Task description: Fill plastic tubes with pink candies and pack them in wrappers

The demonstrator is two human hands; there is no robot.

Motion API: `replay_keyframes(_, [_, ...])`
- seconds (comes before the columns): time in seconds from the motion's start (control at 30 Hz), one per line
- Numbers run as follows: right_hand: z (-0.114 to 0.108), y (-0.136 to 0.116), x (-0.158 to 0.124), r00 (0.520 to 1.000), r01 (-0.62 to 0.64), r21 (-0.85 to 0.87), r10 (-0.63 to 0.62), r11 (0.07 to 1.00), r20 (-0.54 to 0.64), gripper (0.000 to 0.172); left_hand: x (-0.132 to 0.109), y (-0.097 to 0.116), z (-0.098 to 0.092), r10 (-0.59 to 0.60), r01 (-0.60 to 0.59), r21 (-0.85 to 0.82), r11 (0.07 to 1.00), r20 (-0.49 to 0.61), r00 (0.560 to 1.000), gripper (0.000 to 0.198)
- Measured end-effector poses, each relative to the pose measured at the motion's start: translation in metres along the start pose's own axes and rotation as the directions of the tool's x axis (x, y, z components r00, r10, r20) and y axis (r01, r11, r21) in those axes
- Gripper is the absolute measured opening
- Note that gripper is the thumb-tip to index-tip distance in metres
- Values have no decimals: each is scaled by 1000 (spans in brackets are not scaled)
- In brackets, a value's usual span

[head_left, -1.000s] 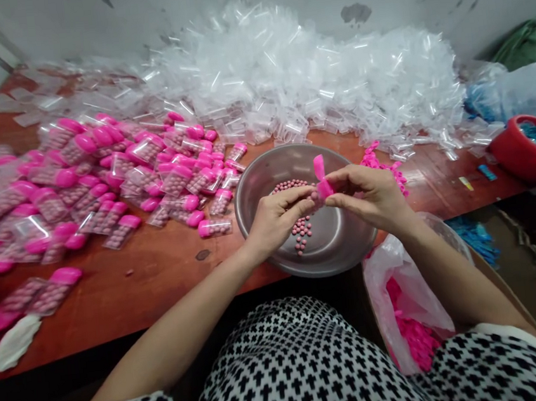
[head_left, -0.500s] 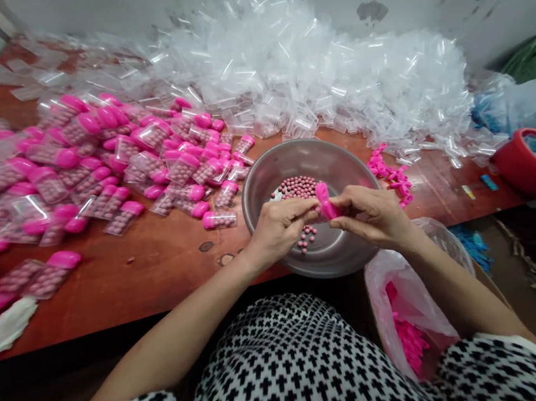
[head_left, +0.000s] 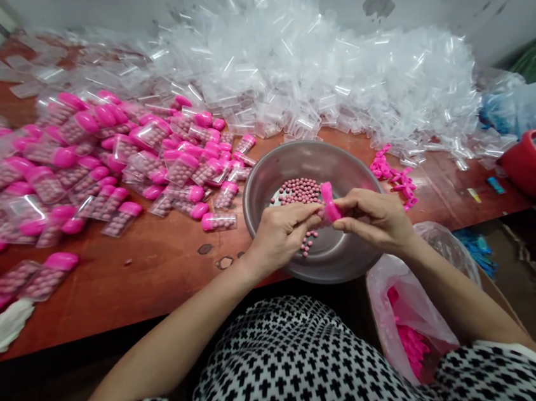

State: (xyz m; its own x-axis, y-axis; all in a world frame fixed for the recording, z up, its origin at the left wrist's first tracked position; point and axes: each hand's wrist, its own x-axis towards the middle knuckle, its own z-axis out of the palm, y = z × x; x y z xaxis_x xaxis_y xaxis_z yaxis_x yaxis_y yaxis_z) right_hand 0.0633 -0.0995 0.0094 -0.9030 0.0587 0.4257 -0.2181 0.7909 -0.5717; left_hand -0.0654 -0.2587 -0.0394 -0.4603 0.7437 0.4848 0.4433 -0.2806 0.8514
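Over a grey metal bowl (head_left: 351, 265), my left hand (head_left: 281, 231) pinches a clear plastic case, mostly hidden behind its fingers. My right hand (head_left: 378, 217) grips a bright pink cap (head_left: 330, 201) between thumb and fingers, at the end of that case. Whether the cap is fully seated I cannot tell. Small dusky-pink balls (head_left: 301, 190) lie in the bowl beneath both hands. To the bowl's right are loose pink caps (head_left: 392, 174). Left of it spreads a pile of capped cases (head_left: 151, 136) filled with the same balls.
A tall heap of clear plastic cases (head_left: 290, 51) lines the back of the wooden table (head_left: 159, 263). A plastic bag (head_left: 378, 291) with pink pieces hangs below the front edge. At right is a red bucket (head_left: 527, 167); white cloth (head_left: 6, 327) lies front left.
Both hands stay over the bowl, holding the cap and case, with only a slight shift. The whole view has moved a little.
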Motion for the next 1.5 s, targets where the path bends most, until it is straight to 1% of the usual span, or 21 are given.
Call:
replay_keyframes(0.07, [0,-1,2,996,-86,72,88,994,-25,20,0,-1,1,-58,58,-74,996,2,998,17])
replay_keyframes(0.1, [0,-2,3,994,-105,86,108,991,-35,20,1,-1,1,-83,83,-100,992,0,997,18])
replay_keyframes(0.13, [0,-2,4,993,-105,79,109,991,-42,20,1,-2,1,-100,98,-115,989,-7,995,18])
replay_keyframes(0.2, [0,-2,4,997,-65,14,66,998,-36,18,1,-3,0,-98,94,-112,989,-31,995,18])
replay_keyframes(0.33, [0,-6,1,999,40,-141,-41,989,-3,13,0,-3,0,5,-8,-43,999,-53,999,15])
replay_keyframes(0.47, [-1,-10,-1,988,146,-283,-128,948,83,7,-3,-1,2,105,-101,94,990,-38,994,16])
replay_keyframes(0.53, [-1,-8,1,982,182,-324,-153,928,114,6,-4,-1,3,156,-151,192,970,-13,988,22])
replay_keyframes(0.6, [-1,-2,4,981,179,-327,-143,928,131,7,-3,-1,3,182,-176,245,953,-3,983,25])
replay_keyframes(0.63, [-1,1,6,982,165,-311,-128,936,138,9,-2,-1,3,168,-161,239,958,-10,986,24])
replay_keyframes(0.7, [-3,4,9,983,142,-286,-102,948,151,12,1,-1,3,82,-75,183,980,-31,996,20])
replay_keyframes(0.77, [-5,1,12,984,149,-355,-105,923,141,22,5,0,4,-23,25,122,992,-23,999,17])
replay_keyframes(0.83, [-8,-7,16,974,215,-484,-153,848,164,38,7,1,5,-91,88,90,992,27,995,15])
replay_keyframes(0.9, [-10,-17,20,945,318,-564,-207,762,254,48,8,2,6,-114,108,69,992,88,990,15])
replay_keyframes(0.97, [-12,-22,22,921,373,-600,-202,708,334,49,9,2,5,-132,128,45,991,107,985,19])
replay_keyframes(1.0, [-12,-22,23,924,360,-625,-174,692,339,49,9,1,4,-148,147,27,989,87,985,20])
replay_keyframes(1.07, [-8,-19,22,948,289,-670,-108,684,299,55,9,-1,2,-206,206,-35,978,6,979,20])
replay_keyframes(1.13, [1,-13,18,969,220,-673,-79,706,233,68,10,-5,0,-279,270,-110,957,-74,958,22])
replay_keyframes(1.23, [21,-4,13,989,140,-667,-75,732,124,78,10,-9,2,-357,335,-185,924,-104,928,25])
replay_keyframes(1.3, [34,2,12,997,78,-684,-69,725,41,76,10,-9,4,-382,356,-201,913,-112,917,24])
replay_keyframes(1.4, [45,10,15,995,24,-680,-86,733,-57,61,10,-5,6,-373,348,-182,920,-125,919,21])
replay_keyframes(1.5, [46,13,21,992,36,-667,-108,744,-67,54,11,-2,5,-346,328,-147,933,-123,930,21])
